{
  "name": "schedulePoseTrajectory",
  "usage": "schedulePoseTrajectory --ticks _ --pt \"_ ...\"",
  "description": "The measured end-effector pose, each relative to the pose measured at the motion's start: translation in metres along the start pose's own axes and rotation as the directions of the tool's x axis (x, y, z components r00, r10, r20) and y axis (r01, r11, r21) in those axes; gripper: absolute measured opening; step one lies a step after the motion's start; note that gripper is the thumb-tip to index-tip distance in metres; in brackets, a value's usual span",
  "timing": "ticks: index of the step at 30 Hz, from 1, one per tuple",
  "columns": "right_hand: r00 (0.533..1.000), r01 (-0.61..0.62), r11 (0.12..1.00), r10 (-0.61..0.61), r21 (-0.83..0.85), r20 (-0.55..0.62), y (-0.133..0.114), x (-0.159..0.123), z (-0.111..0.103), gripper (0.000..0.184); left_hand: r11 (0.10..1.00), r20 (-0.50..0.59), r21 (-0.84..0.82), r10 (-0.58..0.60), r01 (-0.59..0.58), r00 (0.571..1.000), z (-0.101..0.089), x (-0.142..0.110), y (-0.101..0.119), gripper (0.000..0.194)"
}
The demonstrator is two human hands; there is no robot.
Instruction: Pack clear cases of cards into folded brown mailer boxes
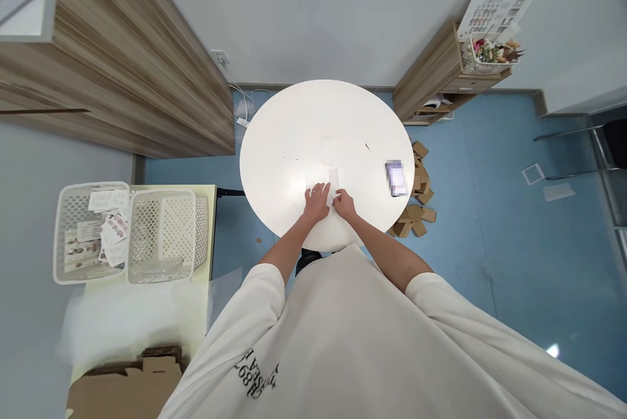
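A thin, whitish, see-through sheet (333, 175) lies near the front of the round white table (279, 132); its exact kind is hard to make out. My left hand (318, 202) rests on its lower left part with the fingers spread, a ring on one of them. Close by on the right, my right hand (344, 203) is closed, thumb and index finger brought together at the sheet's lower right edge. What those fingers pinch is too small to see.
A phone (396, 179) lies at the table's right side. Small cardboard boxes (415, 217) are piled on the floor beyond it. At left, two white plastic baskets (191, 236) stand on a side table, one holding papers; cardboard (127, 389) is below them.
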State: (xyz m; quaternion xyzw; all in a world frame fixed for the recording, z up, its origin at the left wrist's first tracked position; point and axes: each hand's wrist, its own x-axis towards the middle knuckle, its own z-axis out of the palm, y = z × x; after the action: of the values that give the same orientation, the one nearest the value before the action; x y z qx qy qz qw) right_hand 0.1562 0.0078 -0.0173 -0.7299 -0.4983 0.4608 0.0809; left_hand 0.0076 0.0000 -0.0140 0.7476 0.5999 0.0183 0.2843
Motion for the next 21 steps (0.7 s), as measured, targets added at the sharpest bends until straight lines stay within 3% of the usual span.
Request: schedulePoseTrajectory --ticks 3,7,15,16,19,21 --pt "0.999 -0.029 0.995 0.025 -0.091 -0.044 -0.007 -0.001 0.004 0.030 0.973 -0.069 -0.068 -0.225 0.221 0.972 -0.003 -0.013 -0.011 0.069" --pt "0.995 -0.049 0.989 0.036 -0.138 -0.092 -0.017 -0.003 0.010 0.025 0.840 -0.008 -0.208 -0.514 0.501 0.858 -0.002 -0.019 -0.026 0.055" --pt "0.995 -0.027 0.975 0.005 -0.223 -0.098 -0.018 -0.006 0.020 0.018 0.659 0.152 -0.253 -0.696 0.709 0.702 0.008 0.005 -0.029 0.038" --pt "0.995 -0.021 0.972 -0.003 -0.234 -0.101 -0.018 -0.006 0.021 0.016 0.662 0.154 -0.257 -0.691 0.703 0.707 0.009 0.007 -0.029 0.035" --pt "0.995 0.002 0.970 -0.026 -0.244 -0.095 -0.017 -0.007 0.024 0.013 0.725 0.128 -0.308 -0.610 0.616 0.782 0.012 0.009 -0.033 0.028" --pt "0.996 0.015 0.969 -0.036 -0.247 -0.081 -0.017 -0.007 0.025 0.020 0.733 0.134 -0.349 -0.578 0.584 0.805 0.012 0.007 -0.034 0.025"
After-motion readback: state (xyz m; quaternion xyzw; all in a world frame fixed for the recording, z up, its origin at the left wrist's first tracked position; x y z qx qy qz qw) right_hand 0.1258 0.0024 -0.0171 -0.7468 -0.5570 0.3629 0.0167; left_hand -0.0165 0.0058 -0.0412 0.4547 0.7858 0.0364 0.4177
